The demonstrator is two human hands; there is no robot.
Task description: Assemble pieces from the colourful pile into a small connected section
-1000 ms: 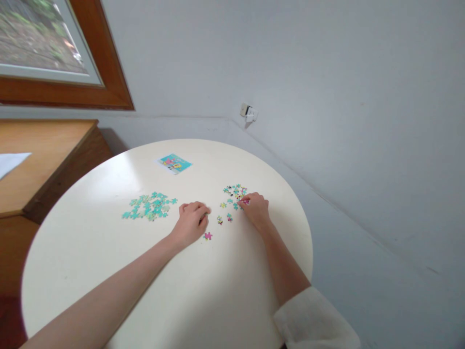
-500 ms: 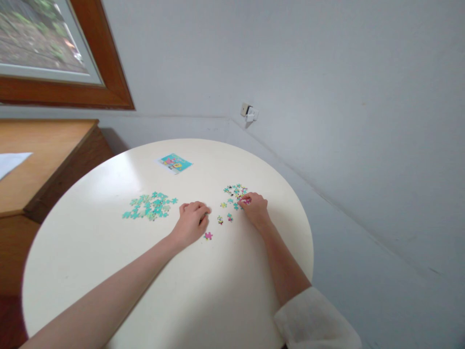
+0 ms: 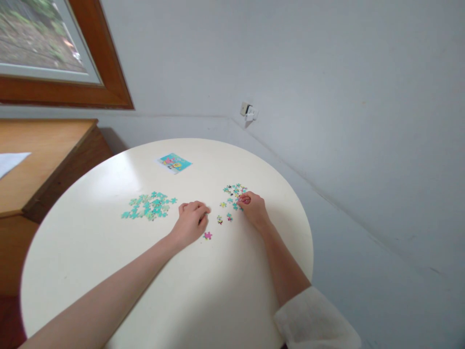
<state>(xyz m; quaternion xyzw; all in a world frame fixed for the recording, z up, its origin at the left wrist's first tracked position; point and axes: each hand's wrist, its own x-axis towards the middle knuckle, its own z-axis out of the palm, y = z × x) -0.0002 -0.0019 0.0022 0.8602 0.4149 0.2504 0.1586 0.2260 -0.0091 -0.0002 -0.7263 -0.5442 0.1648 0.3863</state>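
Note:
My left hand (image 3: 191,224) rests on the table with its fingers curled inward. Whatever those fingers hold, if anything, is hidden. A pink jigsaw puzzle piece (image 3: 207,235) lies just below it, and a larger heap of turquoise puzzle pieces (image 3: 148,206) spreads to its left. At the near edge of the smaller multicoloured pile (image 3: 232,189), my right hand (image 3: 255,209) has thumb and fingers pinched on a pink puzzle piece (image 3: 247,199), mostly covered by the fingers. Between the hands lie a few loose pieces, among them a yellowish one (image 3: 220,219) and a teal-and-pink one (image 3: 229,217).
A picture card (image 3: 176,163) in turquoise, pink and yellow lies toward the back of the round white table (image 3: 163,300). A wooden cabinet (image 3: 47,150) with a white sheet (image 3: 12,162) stands at left. Behind is a wall with a socket (image 3: 250,111).
The fingers of my right hand have closed in a little over the pink piece. My left hand and the piles stay almost where they were.

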